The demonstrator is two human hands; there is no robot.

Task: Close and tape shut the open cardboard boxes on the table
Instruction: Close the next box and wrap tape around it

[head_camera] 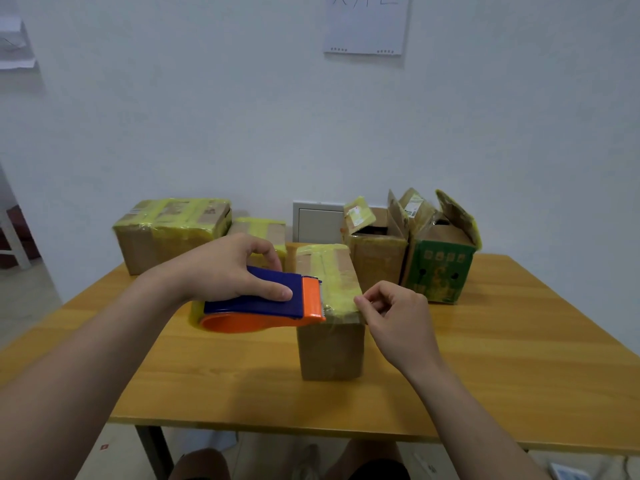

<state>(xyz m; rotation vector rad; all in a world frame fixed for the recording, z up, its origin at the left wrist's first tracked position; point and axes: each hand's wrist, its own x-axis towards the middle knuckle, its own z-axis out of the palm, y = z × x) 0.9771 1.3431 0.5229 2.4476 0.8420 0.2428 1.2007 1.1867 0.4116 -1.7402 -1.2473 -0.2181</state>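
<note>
Small box (329, 344) on tabletop (502, 358): left hand (232, 268) grips tape dispenser (263, 308) against its top-left edge, seemingly to cut; right hand (398, 318) pinches tape (334, 289) at its right edge; open boxes (377, 261) behind.

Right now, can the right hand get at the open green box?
Probably yes: only bare table lies between the right hand and the green box, but it is pinching tape on the middle box.
</note>
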